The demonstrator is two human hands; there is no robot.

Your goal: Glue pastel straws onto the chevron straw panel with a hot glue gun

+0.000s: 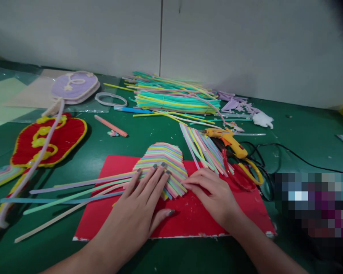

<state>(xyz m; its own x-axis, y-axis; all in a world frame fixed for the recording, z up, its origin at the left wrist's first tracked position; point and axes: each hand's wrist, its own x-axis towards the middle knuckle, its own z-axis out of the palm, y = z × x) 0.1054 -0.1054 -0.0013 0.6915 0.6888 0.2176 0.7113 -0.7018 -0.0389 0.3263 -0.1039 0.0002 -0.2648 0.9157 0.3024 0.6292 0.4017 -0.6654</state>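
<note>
A striped pastel piece made of pipe cleaners [162,152] rests on a red board [188,220]. My left hand [143,194] lies flat over its lower left part, fingers stretched out and thumb apart. Several long pipe cleaners [71,198] run out to the left from under that hand. My right hand [213,194] is at the piece's right edge, thumb and index finger pinched together; what they hold, if anything, is too small to make out. Loose pastel strips [205,148] lie just beyond the right hand.
A yellow glue gun [231,142] with a black cord and red-handled pliers [230,175] lie at the right. Bundled pipe cleaners [174,101] are at the back. A red fan [50,140] and a purple fan [74,86] are at the left.
</note>
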